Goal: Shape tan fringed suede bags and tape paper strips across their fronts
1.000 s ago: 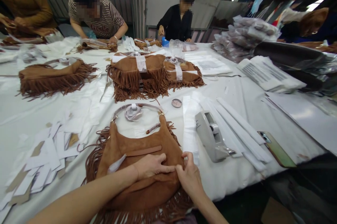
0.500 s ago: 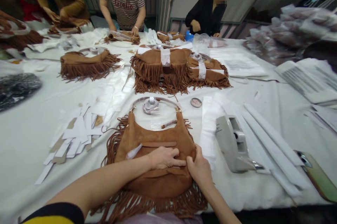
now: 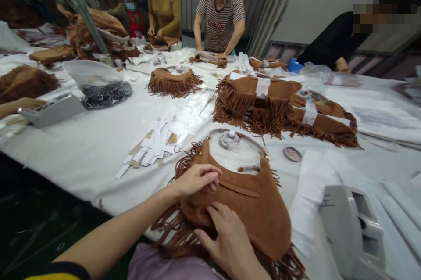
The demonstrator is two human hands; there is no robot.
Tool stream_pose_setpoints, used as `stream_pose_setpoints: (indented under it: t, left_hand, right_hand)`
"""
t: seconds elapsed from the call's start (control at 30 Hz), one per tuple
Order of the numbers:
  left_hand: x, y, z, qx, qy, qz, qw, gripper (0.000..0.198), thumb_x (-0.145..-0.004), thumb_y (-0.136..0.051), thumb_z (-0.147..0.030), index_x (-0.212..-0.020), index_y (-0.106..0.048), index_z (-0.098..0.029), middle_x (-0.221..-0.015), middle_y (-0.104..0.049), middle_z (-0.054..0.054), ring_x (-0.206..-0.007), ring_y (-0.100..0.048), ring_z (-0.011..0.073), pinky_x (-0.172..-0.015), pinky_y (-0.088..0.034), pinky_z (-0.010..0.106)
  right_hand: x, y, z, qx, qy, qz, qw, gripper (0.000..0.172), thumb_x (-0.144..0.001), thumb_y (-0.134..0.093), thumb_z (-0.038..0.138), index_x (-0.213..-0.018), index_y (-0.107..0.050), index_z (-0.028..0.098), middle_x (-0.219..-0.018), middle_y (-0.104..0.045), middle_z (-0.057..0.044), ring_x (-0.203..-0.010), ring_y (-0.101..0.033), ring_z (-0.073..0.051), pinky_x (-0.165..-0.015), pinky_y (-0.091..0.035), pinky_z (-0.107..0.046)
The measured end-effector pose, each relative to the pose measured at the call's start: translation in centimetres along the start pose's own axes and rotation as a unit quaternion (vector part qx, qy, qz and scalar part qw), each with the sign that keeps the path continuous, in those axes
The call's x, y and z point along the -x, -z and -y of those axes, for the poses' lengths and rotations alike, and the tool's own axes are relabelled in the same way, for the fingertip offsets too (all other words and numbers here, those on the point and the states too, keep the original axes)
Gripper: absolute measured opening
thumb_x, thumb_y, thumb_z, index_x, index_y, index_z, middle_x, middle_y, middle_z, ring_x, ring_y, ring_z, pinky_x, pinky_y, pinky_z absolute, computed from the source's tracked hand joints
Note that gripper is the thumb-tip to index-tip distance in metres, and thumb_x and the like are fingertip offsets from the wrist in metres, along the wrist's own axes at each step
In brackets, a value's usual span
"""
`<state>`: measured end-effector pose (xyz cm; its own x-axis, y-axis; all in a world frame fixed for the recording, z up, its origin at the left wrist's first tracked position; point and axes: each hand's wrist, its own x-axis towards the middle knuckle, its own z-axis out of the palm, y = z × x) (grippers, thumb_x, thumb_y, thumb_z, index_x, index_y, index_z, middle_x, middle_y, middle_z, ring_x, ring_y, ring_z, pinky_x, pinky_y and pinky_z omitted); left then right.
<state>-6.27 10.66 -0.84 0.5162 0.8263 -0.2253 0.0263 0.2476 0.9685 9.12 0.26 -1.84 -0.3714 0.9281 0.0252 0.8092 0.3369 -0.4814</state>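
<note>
The brown fringed bag (image 3: 263,210) lies flat right under the person's hands, wide side up. L hand (image 3: 197,179) hovers at or just on its upper-left part, fingers loosely curled, thumb close to them; can't tell if it's pinching anything. R hand (image 3: 228,236), just nearer the body, has thumb & fingers well apart, tips on the bag's lower-L side. Done, AFAICT: handle (image 3: 251,141), beyond both hands, is wrapped in pale film, w/ a wrapped coil (image 3: 229,138) tied inside its loop. Not yet done, by comparison: no white band shows round this one, whereas the banded bags (image 3: 241,91) past the hands have them, so I'd put it approx partway. Paper strips (image 3: 154,144) sit in a loose heap beyond L hand, to its left. Edges: near table edge (image 3: 101,210) runs close by L forearm, so not much room on the body side. R of R hand, past the bag, a white sheet (image 3: 311,196) & grey tape dispenser (image 3: 342,227) crowd things. Best open room is the bare cloth (image 3: 95,144) out left of L hand, btwn strips & another dispenser (image 3: 61,111).
</note>
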Motion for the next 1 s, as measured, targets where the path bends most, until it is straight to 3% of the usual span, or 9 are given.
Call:
stream_pose_setpoints:
  t: [0.1, 0.17, 0.27, 0.33, 0.5, 0.6, 0.73, 1.0]
  left_hand:
    - [4.5, 1.4, 1.8, 0.007, 0.02, -0.199, 0.98, 0.034, -0.079, -0.061, -0.047, -0.09, -0.059, -0.015, -0.071, -0.058, -0.001, -0.059, -0.054, 0.0094, -0.053, -0.042, 0.02]
    - [6.9, 1.3, 4.1, 0.025, 0.074, -0.247, 0.966, 0.036, -0.076, -0.062, -0.049, -0.088, -0.058, -0.015, -0.068, -0.058, -0.002, -0.057, -0.054, 0.0102, -0.05, -0.04, 0.02]
    - [8.7, 0.5, 7.2, 0.041, 0.137, -0.253, 0.957, 0.044, -0.073, -0.062, -0.05, -0.097, -0.057, -0.013, -0.067, -0.06, -0.001, -0.051, -0.053, 0.0113, -0.047, -0.039, 0.022]
    - [8.8, 0.2, 8.0, 0.003, 0.151, -0.251, 0.956, 0.046, -0.073, -0.061, -0.049, -0.102, -0.057, -0.013, -0.071, -0.062, 0.0, -0.051, -0.053, 0.0121, -0.047, -0.038, 0.024]
    - [7.1, 0.5, 6.5, -0.244, 0.165, -0.207, 0.933, 0.021, -0.069, -0.065, -0.036, -0.077, -0.062, -0.017, -0.067, -0.063, 0.0, -0.064, -0.058, 0.0161, -0.058, -0.038, 0.026]
    - [6.0, 0.1, 5.9, -0.301, 0.188, -0.196, 0.914, 0.019, -0.068, -0.066, -0.035, -0.069, -0.058, -0.018, -0.064, -0.06, -0.001, -0.062, -0.055, 0.0154, -0.056, -0.035, 0.026]
    - [5.1, -1.1, 6.8, -0.297, 0.209, -0.24, 0.901, 0.017, -0.067, -0.063, -0.029, -0.065, -0.049, -0.02, -0.061, -0.054, -0.003, -0.06, -0.05, 0.0133, -0.055, -0.034, 0.024]
    - [4.6, -1.5, 7.6, -0.214, 0.191, -0.264, 0.921, 0.016, -0.066, -0.056, -0.02, -0.062, -0.04, -0.022, -0.055, -0.043, -0.007, -0.055, -0.042, 0.012, -0.052, -0.029, 0.023]
  right_hand:
    - [-1.6, -0.9, 1.6, 0.018, -0.045, 0.047, 0.998, 0.023, -0.078, -0.065, 0.038, -0.091, -0.061, 0.02, -0.098, -0.063, -0.008, -0.092, -0.057, -0.027, -0.08, -0.047, -0.042]
    - [-2.2, -1.3, 1.7, 0.031, -0.066, 0.053, 0.996, 0.026, -0.079, -0.063, 0.037, -0.096, -0.061, 0.019, -0.099, -0.062, -0.009, -0.093, -0.056, -0.027, -0.081, -0.046, -0.041]
    - [-2.8, -1.9, 1.4, 0.037, -0.075, 0.062, 0.995, 0.033, -0.078, -0.061, 0.037, -0.104, -0.06, 0.016, -0.099, -0.062, -0.011, -0.094, -0.057, -0.027, -0.084, -0.045, -0.039]
    - [-3.0, -2.2, 1.2, 0.04, -0.075, 0.075, 0.994, 0.028, -0.079, -0.058, 0.036, -0.099, -0.061, 0.016, -0.095, -0.062, -0.01, -0.092, -0.057, -0.026, -0.082, -0.044, -0.037]
    - [-3.5, -2.4, 1.3, 0.046, -0.085, 0.092, 0.991, 0.019, -0.081, -0.052, 0.035, -0.084, -0.06, 0.018, -0.09, -0.062, -0.009, -0.086, -0.057, -0.024, -0.076, -0.042, -0.034]
    - [-3.4, -2.3, 1.4, 0.04, -0.097, 0.085, 0.991, 0.016, -0.081, -0.051, 0.032, -0.082, -0.059, 0.019, -0.088, -0.062, -0.008, -0.085, -0.057, -0.022, -0.075, -0.041, -0.032]
    - [-2.9, -2.1, 1.5, 0.036, -0.091, 0.077, 0.992, 0.013, -0.08, -0.052, 0.029, -0.083, -0.059, 0.019, -0.087, -0.062, -0.007, -0.082, -0.056, -0.021, -0.074, -0.04, -0.031]
    - [-2.2, -1.9, 1.4, -0.009, -0.038, 0.066, 0.997, 0.009, -0.083, -0.053, 0.027, -0.087, -0.058, 0.021, -0.09, -0.062, -0.005, -0.084, -0.056, -0.019, -0.074, -0.041, -0.029]
